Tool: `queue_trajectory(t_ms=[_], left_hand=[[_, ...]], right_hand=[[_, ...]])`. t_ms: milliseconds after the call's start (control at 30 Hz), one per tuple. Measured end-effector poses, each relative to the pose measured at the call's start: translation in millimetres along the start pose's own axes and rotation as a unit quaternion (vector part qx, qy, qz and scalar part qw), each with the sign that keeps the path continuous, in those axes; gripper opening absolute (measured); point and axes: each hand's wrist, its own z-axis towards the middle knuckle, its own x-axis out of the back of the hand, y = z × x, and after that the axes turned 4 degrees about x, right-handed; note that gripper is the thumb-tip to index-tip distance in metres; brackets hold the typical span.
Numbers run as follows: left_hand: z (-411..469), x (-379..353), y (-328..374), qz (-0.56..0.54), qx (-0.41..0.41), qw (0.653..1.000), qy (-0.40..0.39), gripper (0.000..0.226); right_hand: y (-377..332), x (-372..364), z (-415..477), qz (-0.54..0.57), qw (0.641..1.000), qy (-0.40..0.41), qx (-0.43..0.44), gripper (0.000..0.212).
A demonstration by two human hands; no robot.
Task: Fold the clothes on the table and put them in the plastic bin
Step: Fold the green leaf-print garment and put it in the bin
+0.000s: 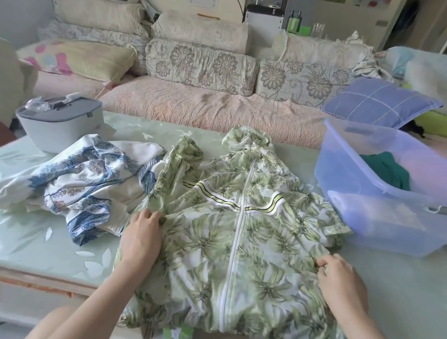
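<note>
Hem of green leaf-print jacket (238,238) is closest to the camera and droops over the near table (23,219) edge. Small green box (178,335) pokes out below the hem.

Jacket: front up, white zip closed, hood pointing away twd sofa (195,107), lying flat at table centre. Black/yellow/white stripe band across chest. Sleeves bunched at both sides.

L hand (140,237): on jacket's left side abt mid-height, fingers curled into the fabric, gripping a fold. R hand (342,277): on jacket's right edge, fingers curled, pinching the cloth there. Both forearms enter from bottom of view.

Blue-white print garment (80,184): crumpled heap on table, left of jacket, touching its left sleeve. Unfolded.

Plastic bin (375,209): translucent blue, far right of table, just beside jacket's right sleeve. Dark green garment (387,170) inside, w/ other contents I can't make out through the wall.

Grey-white lidded appliance (59,122): far left of table, behind the blue-white heap.

Bkgd: floral sofa cushions, blue checked pillow (379,104) behind bin.
</note>
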Motion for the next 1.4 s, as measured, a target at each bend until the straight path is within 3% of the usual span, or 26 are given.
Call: queue_trajectory(t_ms=[67, 167, 233, 300, 400, 467, 700, 767, 867, 900, 967, 1033, 1100, 1167, 1267, 1400], left_hand=[[1.2, -0.8, 8.1, -0.01, -0.034, 0.999, 0.019, 0.034], [6.6, -1.1, 26.0, -0.049, -0.151, 0.987, 0.034, 0.035], [9.7, -0.9, 41.6, -0.061, -0.211, 0.975, 0.014, 0.035], [15.1, -2.1, 56.7, -0.055, -0.223, 0.971, -0.063, 0.05], [33.5, -20.1, 61.6, 0.016, -0.165, 0.96, -0.224, 0.059], [45.7, -27.9, 57.9, 0.026, -0.101, 0.951, -0.291, 0.062], [71.3, -24.5, 61.5, 0.036, -0.013, 0.945, -0.324, 0.072], [75.1, -23.3, 71.2, 0.097, -0.019, 0.959, -0.264, 0.068], [82.3, -27.1, 88.8, 0.118, -0.096, 0.985, -0.077, 0.055], [85.7, -29.6, 92.8, 0.098, -0.125, 0.985, -0.065, 0.054], [94.2, -41.5, 93.1, 0.069, -0.156, 0.976, -0.133, 0.056], [103.7, -55.8, 86.2, 0.05, -0.134, 0.963, -0.228, 0.06], [113.4, -65.5, 81.0, 0.012, -0.089, 0.96, -0.266, 0.064], [118.8, -63.2, 84.6, 0.0, -0.069, 0.958, -0.278, 0.064], [111.5, -36.6, 88.2, -0.044, -0.093, 0.972, -0.212, 0.055], [88.2, 19.9, 58.1, -0.126, -0.043, 0.991, -0.03, 0.035]], right_hand=[[-4.0, 1.9, 2.2, -0.021, 0.998, 0.036, 0.042, 0.018], [-20.0, 2.7, 5.5, 0.02, 0.985, 0.113, 0.132, 0.022], [-39.0, 3.4, 9.6, 0.067, 0.978, 0.066, 0.184, 0.039], [-61.4, 0.7, 17.3, 0.089, 0.973, -0.038, 0.21, 0.05], [-85.3, -16.7, 38.6, 0.033, 0.964, -0.17, 0.203, 0.059], [-88.7, -29.1, 56.4, -0.021, 0.955, -0.245, 0.165, 0.067], [-76.1, -33.9, 95.4, -0.059, 0.942, -0.318, 0.089, 0.075], [-84.4, -28.3, 97.4, -0.041, 0.945, -0.312, 0.086, 0.077], [-108.8, -20.7, 100.8, -0.006, 0.962, -0.239, 0.134, 0.072], [-119.8, -20.1, 104.5, 0.0, 0.963, -0.215, 0.165, 0.069], [-142.2, -25.9, 116.7, 0.019, 0.956, -0.196, 0.218, 0.061], [-160.5, -38.6, 134.4, 0.027, 0.943, -0.227, 0.24, 0.056], [-171.8, -52.6, 151.3, 0.006, 0.927, -0.292, 0.235, 0.056], [-177.3, -61.6, 166.7, -0.035, 0.924, -0.306, 0.225, 0.057], [-190.1, -53.8, 181.7, -0.014, 0.942, -0.259, 0.215, 0.046], [-222.9, -43.4, 206.2, 0.05, 0.949, -0.169, 0.262, 0.032]])
